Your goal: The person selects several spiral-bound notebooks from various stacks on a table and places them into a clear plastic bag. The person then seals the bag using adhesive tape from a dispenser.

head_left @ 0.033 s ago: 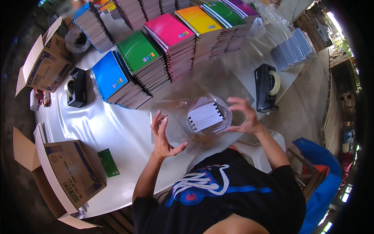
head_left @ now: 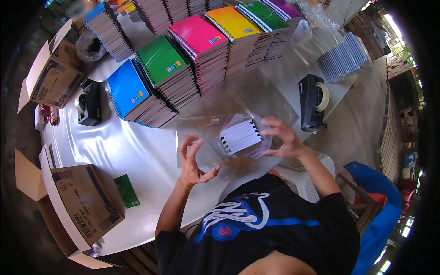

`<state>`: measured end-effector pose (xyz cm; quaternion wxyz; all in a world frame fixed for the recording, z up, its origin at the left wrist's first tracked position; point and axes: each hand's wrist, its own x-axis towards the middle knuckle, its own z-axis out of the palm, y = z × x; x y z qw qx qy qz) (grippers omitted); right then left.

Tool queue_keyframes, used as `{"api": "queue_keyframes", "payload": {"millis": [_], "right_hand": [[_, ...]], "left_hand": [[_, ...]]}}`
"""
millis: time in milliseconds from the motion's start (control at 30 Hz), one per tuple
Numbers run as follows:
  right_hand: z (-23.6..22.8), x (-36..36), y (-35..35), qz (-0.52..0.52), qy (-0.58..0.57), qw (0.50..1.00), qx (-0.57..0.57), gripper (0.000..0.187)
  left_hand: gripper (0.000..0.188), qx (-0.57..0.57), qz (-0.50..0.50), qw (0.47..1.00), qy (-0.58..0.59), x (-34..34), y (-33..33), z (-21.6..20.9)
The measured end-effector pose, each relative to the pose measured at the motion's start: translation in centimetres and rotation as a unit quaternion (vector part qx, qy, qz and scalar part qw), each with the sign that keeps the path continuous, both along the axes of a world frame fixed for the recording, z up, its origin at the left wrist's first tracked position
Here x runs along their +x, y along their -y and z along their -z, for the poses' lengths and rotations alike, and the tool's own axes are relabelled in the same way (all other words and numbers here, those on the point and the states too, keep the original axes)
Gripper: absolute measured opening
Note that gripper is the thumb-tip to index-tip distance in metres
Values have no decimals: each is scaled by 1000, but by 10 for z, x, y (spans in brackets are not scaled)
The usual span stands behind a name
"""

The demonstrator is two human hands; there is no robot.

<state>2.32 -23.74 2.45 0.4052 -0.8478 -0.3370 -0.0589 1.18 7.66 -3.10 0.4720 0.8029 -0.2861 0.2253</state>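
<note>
A white, striped block with dark notches along two edges [head_left: 240, 137] lies inside clear plastic wrap [head_left: 208, 158] at the near side of the table. I cannot make out exactly what the block is. To its left, my left hand [head_left: 195, 164] is raised over the plastic with fingers curved and thumb apart, holding nothing. On the block's right side, my right hand [head_left: 286, 140] curves around the edge of the plastic, its fingers and thumb spread. Whether its fingertips touch the plastic is hard to tell.
Beyond the plastic stand stacks of spiral notebooks, including blue [head_left: 128, 89], green [head_left: 161, 59], pink [head_left: 199, 34] and yellow [head_left: 232, 23]. Black tape dispensers stand left [head_left: 91, 103] and right [head_left: 311, 103]. Opened cardboard boxes [head_left: 85, 201] and a green card [head_left: 127, 190] are at left.
My right hand has shifted slightly left and down, closer to the wrapped block. The fingers of my left hand have moved slightly to the right.
</note>
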Motion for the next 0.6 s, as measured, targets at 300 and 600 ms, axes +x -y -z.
{"api": "queue_keyframes", "payload": {"millis": [300,600], "right_hand": [[-3,14,-15,-96,-22,995,-26,61],[-11,25,-26,-169,-64,980,-78,61]], "left_hand": [[63,126,102,987,19,-2,5,-5],[78,329,101,937,-55,5,30,-44]]}}
